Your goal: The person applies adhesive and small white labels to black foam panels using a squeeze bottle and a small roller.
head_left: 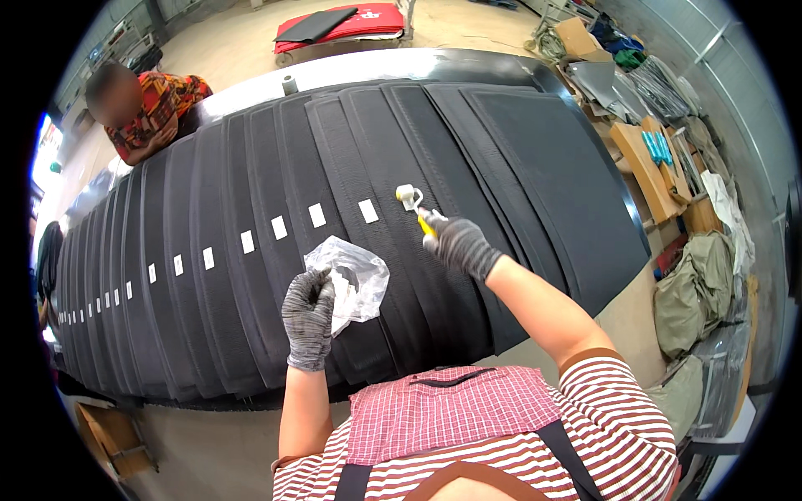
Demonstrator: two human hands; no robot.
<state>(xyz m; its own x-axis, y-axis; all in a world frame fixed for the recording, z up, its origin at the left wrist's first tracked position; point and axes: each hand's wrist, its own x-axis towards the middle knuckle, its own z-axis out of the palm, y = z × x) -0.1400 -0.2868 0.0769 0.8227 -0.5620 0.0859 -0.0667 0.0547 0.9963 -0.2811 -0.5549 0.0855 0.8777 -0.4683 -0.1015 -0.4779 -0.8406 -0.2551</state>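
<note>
Our apron (455, 409) is nearest. Our left hand (309, 316) holds a plastic bag (370, 275) part-hiding black panels (543, 142); right hand (461, 245), a roller (407, 194).

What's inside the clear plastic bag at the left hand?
White material shows through the clear plastic bag, too unclear to identify. The left hand covers part of the bag's left edge, hiding anything beneath.

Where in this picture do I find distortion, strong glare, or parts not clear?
Head view: straight edges of the metal table bow toward the rim, and the corners go black; head view: glare whitens its far strip; head view: the co-worker's head is blurred, while the left hand, right hand and roller look fairly sharp.
</note>
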